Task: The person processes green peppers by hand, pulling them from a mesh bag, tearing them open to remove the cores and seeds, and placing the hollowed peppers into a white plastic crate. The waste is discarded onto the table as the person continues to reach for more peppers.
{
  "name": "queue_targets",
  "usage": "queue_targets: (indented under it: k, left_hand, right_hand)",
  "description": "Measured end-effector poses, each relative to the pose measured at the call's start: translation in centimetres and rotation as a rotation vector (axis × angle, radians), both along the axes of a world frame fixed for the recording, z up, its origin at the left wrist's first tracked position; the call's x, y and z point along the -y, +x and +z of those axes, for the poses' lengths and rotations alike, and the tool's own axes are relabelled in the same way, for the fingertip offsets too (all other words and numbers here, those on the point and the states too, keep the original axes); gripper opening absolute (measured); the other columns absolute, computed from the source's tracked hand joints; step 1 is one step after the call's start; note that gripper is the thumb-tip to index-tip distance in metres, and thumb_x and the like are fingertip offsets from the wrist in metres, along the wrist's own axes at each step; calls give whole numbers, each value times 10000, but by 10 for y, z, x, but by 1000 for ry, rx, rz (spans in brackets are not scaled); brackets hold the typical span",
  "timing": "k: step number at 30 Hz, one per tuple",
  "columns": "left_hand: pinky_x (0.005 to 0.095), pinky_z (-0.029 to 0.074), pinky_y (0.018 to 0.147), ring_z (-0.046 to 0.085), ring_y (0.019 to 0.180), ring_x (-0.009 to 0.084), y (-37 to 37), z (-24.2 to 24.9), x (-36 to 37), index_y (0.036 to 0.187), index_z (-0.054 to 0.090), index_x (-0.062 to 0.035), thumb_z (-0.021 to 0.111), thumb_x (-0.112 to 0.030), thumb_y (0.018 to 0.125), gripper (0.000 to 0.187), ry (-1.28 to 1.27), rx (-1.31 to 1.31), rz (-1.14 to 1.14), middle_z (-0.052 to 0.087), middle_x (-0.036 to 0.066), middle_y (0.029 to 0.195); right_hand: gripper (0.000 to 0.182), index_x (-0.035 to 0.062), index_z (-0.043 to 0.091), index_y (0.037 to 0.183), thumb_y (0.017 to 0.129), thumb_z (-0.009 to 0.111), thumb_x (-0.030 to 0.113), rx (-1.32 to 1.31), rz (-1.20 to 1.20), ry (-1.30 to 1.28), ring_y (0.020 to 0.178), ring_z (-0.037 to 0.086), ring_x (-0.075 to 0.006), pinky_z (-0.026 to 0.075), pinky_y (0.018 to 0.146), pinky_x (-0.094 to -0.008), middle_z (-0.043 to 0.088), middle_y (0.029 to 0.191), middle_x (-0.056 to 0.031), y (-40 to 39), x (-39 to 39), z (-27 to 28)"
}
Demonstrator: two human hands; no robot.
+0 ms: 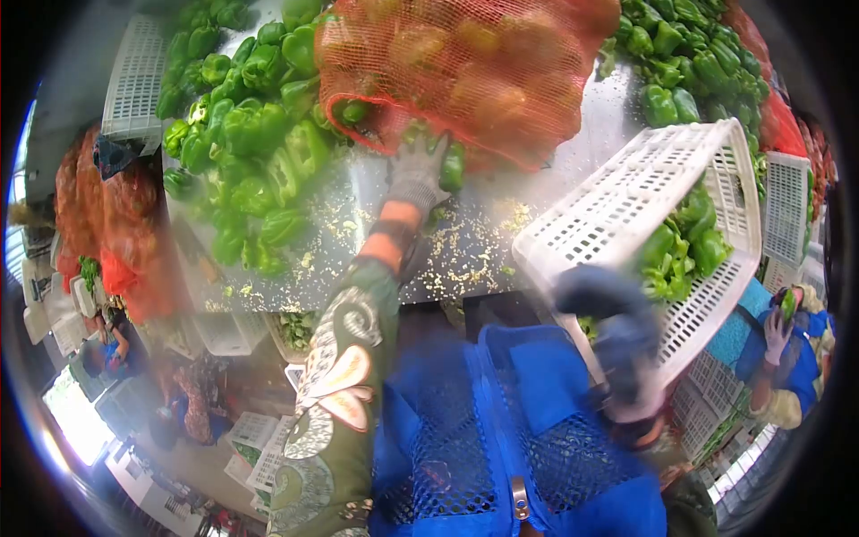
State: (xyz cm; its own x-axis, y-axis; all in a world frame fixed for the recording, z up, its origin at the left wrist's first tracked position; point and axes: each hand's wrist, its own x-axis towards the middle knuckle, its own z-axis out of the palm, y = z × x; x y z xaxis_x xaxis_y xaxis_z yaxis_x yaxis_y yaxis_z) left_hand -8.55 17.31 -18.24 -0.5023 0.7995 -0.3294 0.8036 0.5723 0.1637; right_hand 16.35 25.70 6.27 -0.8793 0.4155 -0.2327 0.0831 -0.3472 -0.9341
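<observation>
My left hand [419,170], in a grey glove, reaches forward over the metal table [358,201] to the mouth of a red mesh bag [465,63]. Its fingers are closed around a green bell pepper [413,132]; another green bell pepper [453,167] lies against the thumb side. A further pepper shows inside the bag's opening. My right hand [608,304], in a dark blue glove, is smeared by motion at the near side of a tilted white crate [591,210], so its fingers cannot be made out. Several green bell peppers [684,242] lie in that crate.
A large heap of green bell peppers [259,134] covers the table's left part, and another heap [689,63] lies at the far right. Pale seeds are scattered on the table's near part. A co-worker [792,349] holds a pepper at right. Full mesh bags [107,206] stand at left.
</observation>
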Motion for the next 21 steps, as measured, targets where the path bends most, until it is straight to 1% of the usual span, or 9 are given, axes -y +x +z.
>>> queue_targets:
  k: [2,3,4,6,10,11,13,16,21]
  left_hand:
    - [500,415,995,432,1205,414,-5,-18,-6,1455,266,-235,818,-477,576,1065,-11,66,40,388,157,1373]
    - [498,420,992,431,1206,415,-9,-19,-4,1462,251,-241,827,-482,558,1098,-20,110,62,388,161,1369]
    - [496,425,989,430,1207,415,-16,-18,-2,1468,236,-247,835,-487,541,1130,-22,143,84,387,165,1364]
    - [482,419,1003,425,1212,416,-18,-17,21,1474,219,-214,853,-440,525,1163,-14,166,124,384,182,1354]
    - [473,372,1048,407,1226,415,-12,-39,55,1464,214,-99,861,-363,502,1189,125,151,119,362,202,1378]
    - [474,363,1054,403,1228,415,-7,-39,54,1460,218,-84,852,-359,511,1174,122,134,118,359,207,1381]
    - [470,336,1059,386,1229,417,4,-52,56,1440,247,-42,810,-364,565,1089,141,51,119,360,222,1374]
    - [463,333,1050,380,1219,410,4,-48,61,1431,277,-47,784,-385,592,1037,42,48,116,366,214,1371]
    - [466,381,999,424,1169,383,-4,-53,57,1385,341,-37,793,-399,592,982,112,5,51,414,199,1304]
  right_hand:
    - [401,-25,488,1293,960,506,199,275,-28,-58,1073,567,-192,444,943,-321,594,1176,-123,-37,34,-20]
    - [401,-17,484,1295,962,499,207,247,-36,13,1060,574,-205,452,929,-334,599,1158,-130,-50,38,-45]
    - [401,-9,480,1296,965,491,216,208,-45,90,1048,581,-218,459,915,-347,603,1141,-136,-62,37,-84]
    - [362,6,493,1271,956,491,185,453,-196,335,1045,586,-293,454,912,-376,596,1141,-176,-69,49,-181]
    - [311,34,552,1177,940,508,231,316,-333,872,1063,554,-389,443,923,-424,570,1161,-224,-144,34,-292]
    - [320,38,555,1175,932,516,243,385,-342,846,1068,554,-390,443,922,-435,570,1162,-224,-161,34,-311]
    - [338,46,561,1170,916,532,267,535,-351,791,1077,554,-392,444,922,-456,570,1163,-225,-185,46,-340]
    - [377,58,560,1193,886,559,276,485,-172,866,1080,550,-399,445,923,-466,569,1175,-218,-187,42,-352]
    - [353,66,602,1151,906,487,294,500,-229,1059,1027,581,-394,465,876,-463,598,1128,-224,-184,34,-365]
